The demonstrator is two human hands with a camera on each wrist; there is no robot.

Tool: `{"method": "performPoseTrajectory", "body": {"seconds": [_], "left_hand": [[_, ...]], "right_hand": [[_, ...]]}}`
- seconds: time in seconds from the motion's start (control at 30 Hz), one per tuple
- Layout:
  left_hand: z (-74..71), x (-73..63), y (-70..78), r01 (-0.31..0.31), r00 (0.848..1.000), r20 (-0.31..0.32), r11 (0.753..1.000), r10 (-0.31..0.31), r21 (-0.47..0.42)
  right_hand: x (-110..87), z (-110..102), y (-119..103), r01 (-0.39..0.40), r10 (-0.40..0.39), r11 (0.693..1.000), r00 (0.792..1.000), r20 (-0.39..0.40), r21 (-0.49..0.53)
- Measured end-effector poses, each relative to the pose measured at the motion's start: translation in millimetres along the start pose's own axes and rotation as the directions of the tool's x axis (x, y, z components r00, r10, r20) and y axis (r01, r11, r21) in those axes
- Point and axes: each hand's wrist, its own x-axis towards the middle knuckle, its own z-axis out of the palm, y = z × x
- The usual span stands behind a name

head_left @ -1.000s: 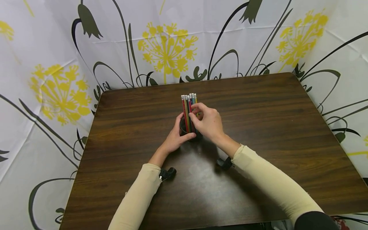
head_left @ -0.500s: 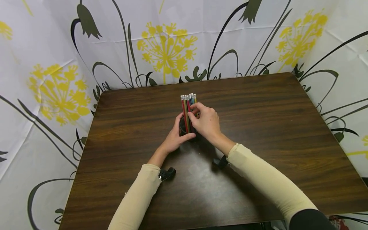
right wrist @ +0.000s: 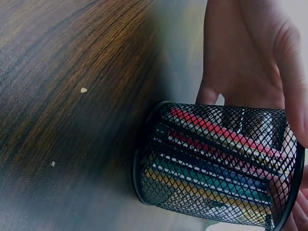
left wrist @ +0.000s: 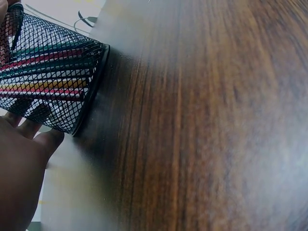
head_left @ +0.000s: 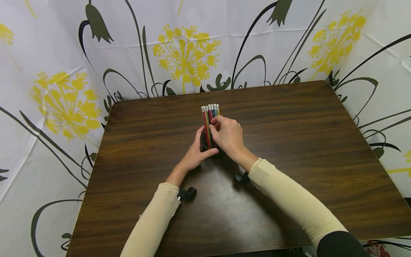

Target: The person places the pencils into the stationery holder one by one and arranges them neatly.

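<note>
A black wire-mesh pencil cup (head_left: 202,145) stands upright on the table, holding several pencils (head_left: 206,123) with their eraser ends up. My left hand (head_left: 193,157) grips the cup from the left, its thumb across the near side. In the left wrist view, fingers of the left hand (left wrist: 21,163) lie against the mesh (left wrist: 60,113). My right hand (head_left: 229,135) has thumb and fingertips pinched on pencils above the rim; which ones is hidden. Through the mesh in the right wrist view, red, green and yellow pencils (right wrist: 207,175) lean inside.
The brown wood-grain table (head_left: 305,142) extends around both hands. Behind it hangs a white cloth (head_left: 128,60) with yellow and dark plant prints. Small pale specks (right wrist: 83,90) lie on the tabletop near the cup. Dark cables (head_left: 390,245) show beyond the front right edge.
My right hand and forearm have shifted slightly left. The pencil tops have regrouped a little, with some now closer to the right-hand ones. The left hand and cup have stayed in place.
</note>
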Motion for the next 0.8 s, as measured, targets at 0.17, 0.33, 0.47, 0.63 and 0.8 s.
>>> {"method": "performPoseTrajectory", "body": {"seconds": [0.17,0.33,0.47,0.63,0.8], "left_hand": [[0.8,-2.0,7.5,0.010,1.000,-0.001,1.000,-0.010,0.009],[0.6,-1.3,6.3,-0.001,1.000,0.000,1.000,0.001,-0.001],[0.0,-1.0,5.5,-0.001,1.000,0.002,1.000,0.001,-0.006],[-0.6,-0.7,4.8,0.025,1.000,0.005,1.000,-0.025,-0.008],[-2.8,-0.2,4.1,0.023,1.000,-0.002,0.999,-0.023,-0.034]], "right_hand": [[0.2,0.3,1.3,0.008,-0.008,1.000,1.000,0.005,0.002],[0.5,-0.7,2.1,0.012,-0.012,1.000,1.000,0.008,0.010],[1.3,-1.4,2.5,0.011,-0.011,1.000,1.000,0.011,0.024],[1.4,-2.6,3.0,0.000,-0.001,0.999,1.000,0.020,0.047],[1.7,-5.0,4.1,-0.008,0.007,0.994,1.000,0.015,0.109]]}}
